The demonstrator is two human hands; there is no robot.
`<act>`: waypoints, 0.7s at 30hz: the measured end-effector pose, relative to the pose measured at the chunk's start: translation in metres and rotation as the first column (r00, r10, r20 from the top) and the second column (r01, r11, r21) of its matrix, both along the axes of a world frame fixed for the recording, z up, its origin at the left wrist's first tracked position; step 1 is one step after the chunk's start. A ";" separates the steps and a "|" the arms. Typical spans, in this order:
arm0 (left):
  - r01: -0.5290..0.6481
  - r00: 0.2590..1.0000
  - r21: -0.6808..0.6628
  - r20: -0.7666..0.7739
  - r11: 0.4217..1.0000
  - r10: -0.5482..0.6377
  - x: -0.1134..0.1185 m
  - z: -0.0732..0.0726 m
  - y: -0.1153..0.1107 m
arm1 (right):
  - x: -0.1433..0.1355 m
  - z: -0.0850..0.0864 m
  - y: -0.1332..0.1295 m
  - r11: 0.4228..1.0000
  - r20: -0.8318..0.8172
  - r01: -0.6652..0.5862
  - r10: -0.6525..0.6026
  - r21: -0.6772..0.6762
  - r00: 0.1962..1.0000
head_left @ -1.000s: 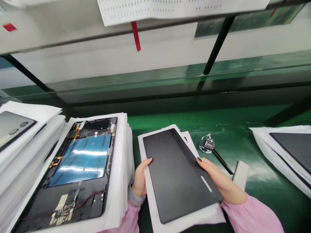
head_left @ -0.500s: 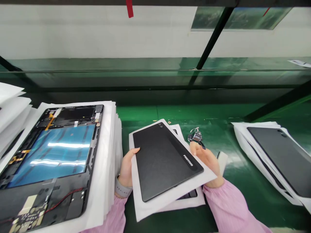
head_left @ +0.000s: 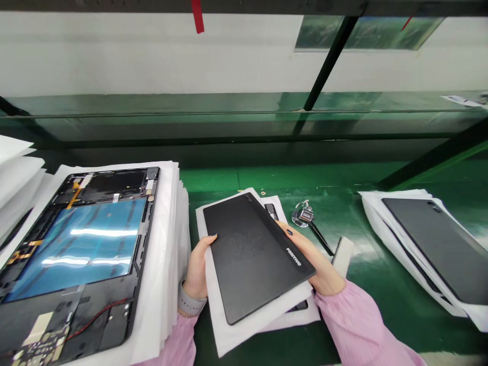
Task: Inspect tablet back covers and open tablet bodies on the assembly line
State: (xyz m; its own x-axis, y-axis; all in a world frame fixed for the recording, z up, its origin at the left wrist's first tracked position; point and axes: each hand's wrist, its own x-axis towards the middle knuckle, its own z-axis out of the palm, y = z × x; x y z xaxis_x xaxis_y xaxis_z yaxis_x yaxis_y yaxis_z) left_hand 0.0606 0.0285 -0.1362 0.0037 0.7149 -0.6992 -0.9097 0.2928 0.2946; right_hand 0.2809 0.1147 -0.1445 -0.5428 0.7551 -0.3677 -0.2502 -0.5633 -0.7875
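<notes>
A black tablet (head_left: 251,264) marked POSITIVO lies back side up on a white paper sheet (head_left: 229,338), both tilted in my hands. My left hand (head_left: 197,264) is closed on the left edge, thumb on the tablet's side and the other fingers hidden beneath. Along the upper right edge lies my right hand (head_left: 316,262), gripping the tablet; its fingertips are partly out of sight. Underneath, another dark device (head_left: 271,210) on white paper shows only at a corner and a lower edge.
To the left stands a tall paper-layered stack with an opened tablet housing (head_left: 80,244) on top. A metal counter (head_left: 304,215), a black rod (head_left: 321,238) and a white bar (head_left: 343,255) lie on the green bench. Tablets between papers (head_left: 438,244) form a pile at right.
My right hand has moved left from the paper's edge onto the tablet's right edge. The tablet has shifted slightly on its sheet, while my left hand keeps its hold.
</notes>
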 end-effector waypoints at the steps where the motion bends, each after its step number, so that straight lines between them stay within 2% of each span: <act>1: -0.024 1.000 0.028 -0.004 0.999 0.024 0.000 -0.001 -0.002 | 0.001 -0.002 0.000 1.000 -0.008 0.007 -0.007 -0.013 1.000; 4: -0.044 0.999 0.235 -0.013 0.971 0.048 0.004 -0.004 -0.011 | 0.003 -0.008 0.001 0.998 -0.098 -0.036 0.031 -0.053 0.995; 5: -0.031 0.999 0.346 -0.021 0.938 0.040 0.007 -0.005 -0.013 | 0.002 -0.010 0.001 0.997 -0.124 -0.066 0.061 -0.043 0.990; 7: -0.021 0.997 0.560 -0.050 0.828 0.059 0.014 -0.003 -0.017 | 0.000 -0.013 0.000 0.989 -0.154 -0.146 0.141 -0.021 0.978; 9: 0.046 0.994 0.677 -0.107 0.735 0.037 0.023 0.002 -0.019 | -0.002 -0.016 -0.001 0.978 -0.174 -0.207 0.201 -0.017 0.964; 11: 0.176 0.967 0.708 -0.253 0.684 0.013 0.029 0.009 -0.020 | -0.003 -0.018 -0.002 0.973 -0.187 -0.231 0.223 -0.021 0.957; 14: 0.374 0.869 0.698 -0.493 0.611 0.031 0.033 0.016 -0.021 | -0.002 -0.022 -0.002 0.975 -0.197 -0.224 0.217 -0.010 0.956; 16: 0.457 0.811 0.679 -0.583 0.574 0.043 0.033 0.017 -0.022 | -0.001 -0.024 -0.001 0.976 -0.205 -0.220 0.215 0.001 0.955; 18: 0.481 0.787 0.657 -0.615 0.581 0.044 0.033 0.017 -0.021 | -0.002 -0.023 -0.001 0.977 -0.216 -0.211 0.210 0.019 0.954; 20: 0.445 0.797 0.624 -0.603 0.642 0.033 0.033 0.018 -0.020 | -0.004 -0.017 -0.003 0.980 -0.230 -0.194 0.199 0.045 0.953; 21: 0.406 0.813 0.598 -0.582 0.691 0.026 0.034 0.019 -0.019 | -0.006 -0.013 -0.004 0.982 -0.236 -0.177 0.187 0.063 0.953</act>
State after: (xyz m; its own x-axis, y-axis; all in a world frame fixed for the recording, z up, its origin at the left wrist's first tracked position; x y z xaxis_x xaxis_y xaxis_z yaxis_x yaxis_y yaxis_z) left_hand 0.0945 0.0094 -0.1174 0.0010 0.9992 0.0402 -0.4975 -0.0343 0.8668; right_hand 0.2753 0.1112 -0.1570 -0.7411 0.6467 -0.1804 -0.3306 -0.5854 -0.7403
